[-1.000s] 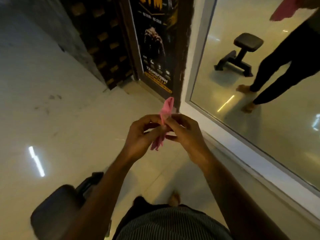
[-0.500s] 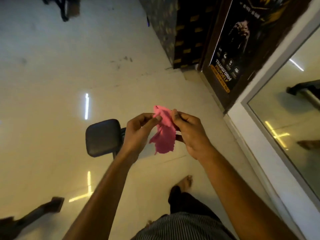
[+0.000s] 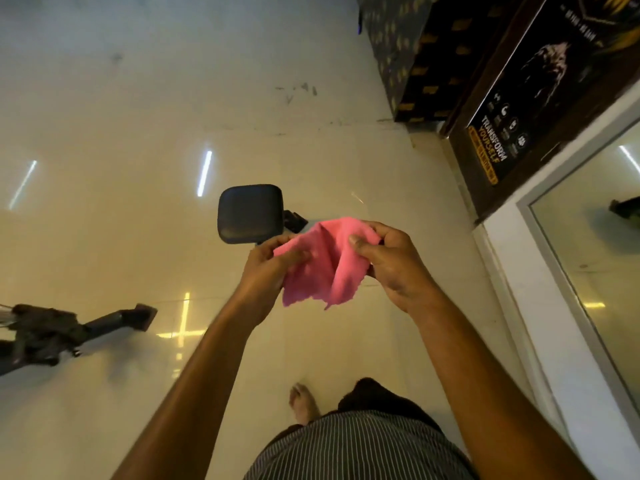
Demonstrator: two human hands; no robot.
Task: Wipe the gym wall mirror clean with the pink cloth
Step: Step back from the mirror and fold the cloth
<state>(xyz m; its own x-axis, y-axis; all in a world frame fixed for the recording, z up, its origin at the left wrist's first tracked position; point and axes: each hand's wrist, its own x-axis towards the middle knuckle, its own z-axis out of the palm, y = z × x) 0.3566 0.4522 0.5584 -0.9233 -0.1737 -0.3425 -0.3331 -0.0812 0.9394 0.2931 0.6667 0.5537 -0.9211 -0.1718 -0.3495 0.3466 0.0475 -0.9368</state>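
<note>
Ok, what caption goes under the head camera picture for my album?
Both hands, left hand and right hand, hold the pink cloth spread out beside the wall mirror.

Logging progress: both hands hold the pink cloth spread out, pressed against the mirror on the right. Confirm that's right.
Not quite. In the head view the left hand and right hand do hold the pink cloth spread out, but above the floor, well clear of the mirror.

My pink cloth [image 3: 323, 268] hangs spread and creased between my hands, well above the floor, its wavy lower edge loose. The wall mirror [image 3: 602, 258], white-framed, stands off to my right.
</note>
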